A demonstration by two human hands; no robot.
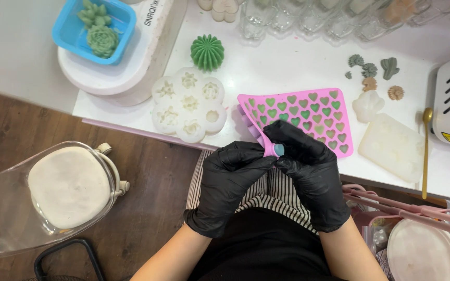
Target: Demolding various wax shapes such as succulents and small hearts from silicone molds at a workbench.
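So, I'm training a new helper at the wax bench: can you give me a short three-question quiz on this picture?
1. True or false: the pink silicone heart-cavity mould lies flat, untouched.
2. What covers the left hand and right hand?
3. The green ribbed dome-shaped wax cactus stands: A) on the white table; B) in the blue square plastic tray.

Key: 1 false, both hands pinch its near corner; 2 black gloves; 3 A.

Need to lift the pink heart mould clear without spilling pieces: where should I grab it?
Probably the pink heart mould is best gripped by its near corner, from the table edge, where both hands already pinch it, left hand, right hand. It is thin, floppy and filled, so support the far edge too.
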